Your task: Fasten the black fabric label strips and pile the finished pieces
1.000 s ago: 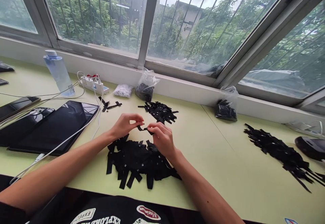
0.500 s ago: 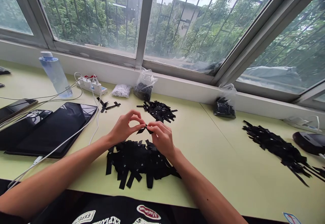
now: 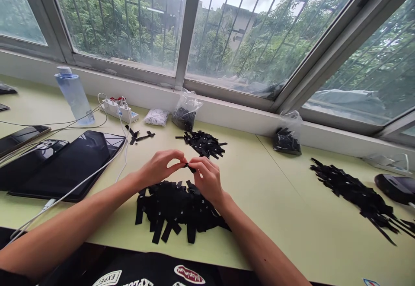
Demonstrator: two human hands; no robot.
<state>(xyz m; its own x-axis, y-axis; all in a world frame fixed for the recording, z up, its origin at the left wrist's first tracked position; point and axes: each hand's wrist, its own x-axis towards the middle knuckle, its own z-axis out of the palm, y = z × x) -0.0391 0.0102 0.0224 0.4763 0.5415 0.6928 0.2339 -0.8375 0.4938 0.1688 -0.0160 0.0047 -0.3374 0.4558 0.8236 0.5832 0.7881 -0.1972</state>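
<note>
Between my fingertips is a short black fabric strip (image 3: pixel 191 169), held above the table. My left hand (image 3: pixel 164 165) pinches its left end with thumb and forefinger. My right hand (image 3: pixel 206 177) grips the other end, its fingers bent and touching the left fingertips. Most of the strip is hidden by the fingers. Just below both hands lies a large pile of black strips (image 3: pixel 171 210), some with small white marks. Beyond the hands sits a smaller heap of black strips (image 3: pixel 205 144).
Along the window ledge stand a water bottle (image 3: pixel 75 98), a power strip (image 3: pixel 121 112), a bag of white pieces (image 3: pixel 156 117) and two clear bags of black pieces (image 3: pixel 184 115) (image 3: pixel 287 137). A tablet (image 3: pixel 71 165) with cables lies left. More black strips (image 3: pixel 355 191) lie right.
My left fingers have come down and flattened slightly, and less of the black strip shows between the hands. The piles have not moved.
</note>
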